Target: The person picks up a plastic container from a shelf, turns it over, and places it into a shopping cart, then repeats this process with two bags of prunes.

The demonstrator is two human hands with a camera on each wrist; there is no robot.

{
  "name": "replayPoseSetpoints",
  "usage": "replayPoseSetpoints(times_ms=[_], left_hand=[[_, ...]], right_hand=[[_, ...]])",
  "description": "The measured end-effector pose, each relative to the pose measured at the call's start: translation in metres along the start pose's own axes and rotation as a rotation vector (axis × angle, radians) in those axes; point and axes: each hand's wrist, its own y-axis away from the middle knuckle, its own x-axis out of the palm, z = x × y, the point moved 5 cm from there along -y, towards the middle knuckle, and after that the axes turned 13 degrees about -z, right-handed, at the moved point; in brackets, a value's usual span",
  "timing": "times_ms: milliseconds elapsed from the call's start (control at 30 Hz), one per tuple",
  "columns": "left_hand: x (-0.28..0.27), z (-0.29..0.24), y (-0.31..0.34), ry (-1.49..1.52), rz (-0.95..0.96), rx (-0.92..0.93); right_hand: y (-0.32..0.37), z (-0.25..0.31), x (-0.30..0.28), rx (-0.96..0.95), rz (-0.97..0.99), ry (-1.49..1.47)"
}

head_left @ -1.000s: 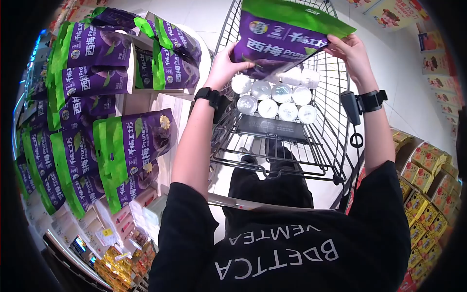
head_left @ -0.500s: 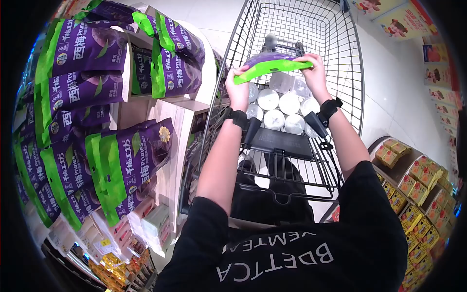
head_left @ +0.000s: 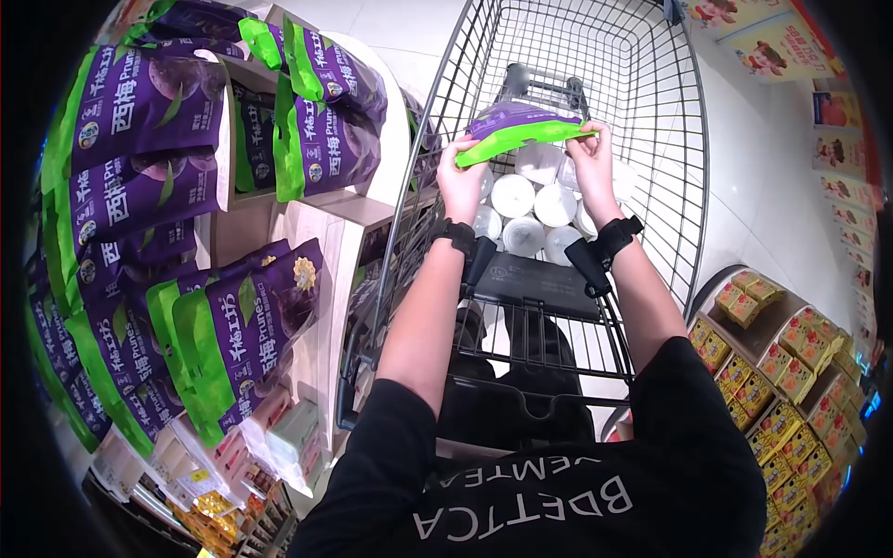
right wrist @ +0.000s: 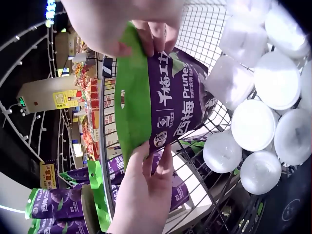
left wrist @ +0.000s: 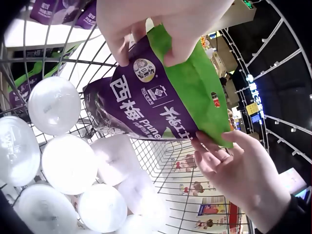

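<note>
A purple prune bag (head_left: pixel 526 126) with a green top band is stretched between both hands over the shopping cart (head_left: pixel 684 195). My left hand (head_left: pixel 460 177) pinches one end of the green band, thumb on one face and fingers on the other. At the opposite end my right hand (head_left: pixel 593 167) grips the band's corner. In the left wrist view the bag's printed front (left wrist: pixel 141 97) shows, its purple body hanging toward the cart's far end. Several white round containers (head_left: pixel 512 197) stand in the cart just below the bag, close to its handle side.
To the left, shelves hold stacked prune bags (head_left: pixel 246 339) like the held one. A display of small yellow boxes (head_left: pixel 781 428) stands at the right, with poster panels (head_left: pixel 777 46) behind it. The cart's black child-seat flap (head_left: pixel 535 284) lies between the forearms.
Both hands have lowered the bag from its raised place in front of me toward the cart. Its front has tilted away, so the green top edge now faces the head camera.
</note>
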Motion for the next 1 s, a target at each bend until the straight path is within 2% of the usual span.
replayPoseSetpoints(times_ms=[100, 133, 200, 233, 333, 400, 467, 500, 533, 600, 633, 667, 733, 800, 867, 933, 1000], left_hand=[[0.005, 0.002, 0.0, -0.156, 0.05, 0.055], [0.01, -0.002, -0.001, -0.153, 0.047, 0.056], [0.026, -0.003, 0.002, 0.078, 0.162, -0.111], [0.031, -0.009, 0.005, 0.037, 0.201, -0.105], [0.047, -0.001, 0.004, -0.13, 0.269, -0.114], [0.056, 0.006, 0.003, -0.031, 0.269, -0.114], [0.057, 0.016, 0.003, 0.06, 0.269, -0.114], [0.055, 0.021, 0.005, 0.093, 0.273, -0.122], [0.054, 0.027, 0.006, 0.125, 0.279, -0.129], [0.042, 0.038, 0.008, 0.097, 0.243, -0.151], [0.035, 0.047, 0.008, 0.036, 0.176, -0.236], [0.027, 0.057, 0.009, -0.025, 0.108, -0.321], [0.018, 0.058, 0.01, -0.037, 0.046, -0.308], [0.008, 0.037, 0.016, -0.463, -0.008, -0.008], [0.001, 0.017, 0.017, -0.585, -0.026, 0.019], [0.004, 0.001, 0.018, -0.969, 0.16, 0.116], [0.007, -0.003, 0.02, -1.014, 0.214, 0.158]], right_hand=[[-0.006, 0.01, 0.003, -0.259, -0.04, 0.122], [-0.005, 0.013, 0.003, -0.262, -0.037, 0.124], [-0.002, 0.02, 0.004, -0.3, -0.025, 0.308], [-0.002, 0.017, 0.003, -0.184, 0.014, 0.327], [0.001, 0.003, 0.004, -0.236, 0.092, 0.282], [0.006, -0.002, 0.004, -0.189, 0.127, 0.269], [0.014, -0.007, 0.004, 0.096, 0.079, 0.021], [0.018, -0.005, 0.007, 0.14, 0.107, 0.019], [0.018, -0.01, 0.01, 0.142, 0.107, 0.02], [0.019, -0.009, 0.022, -0.137, 0.19, 0.074], [0.02, -0.009, 0.027, -0.196, 0.217, 0.156], [0.019, -0.011, 0.03, -0.195, 0.217, 0.155], [0.025, -0.018, 0.046, -0.118, 0.413, 0.344], [0.036, -0.022, 0.051, -0.068, 0.445, 0.355], [0.049, -0.033, 0.055, 0.027, 0.547, 0.351], [0.054, -0.04, 0.057, 0.016, 0.548, 0.353], [0.056, -0.055, 0.062, 0.048, 0.432, 0.181]])
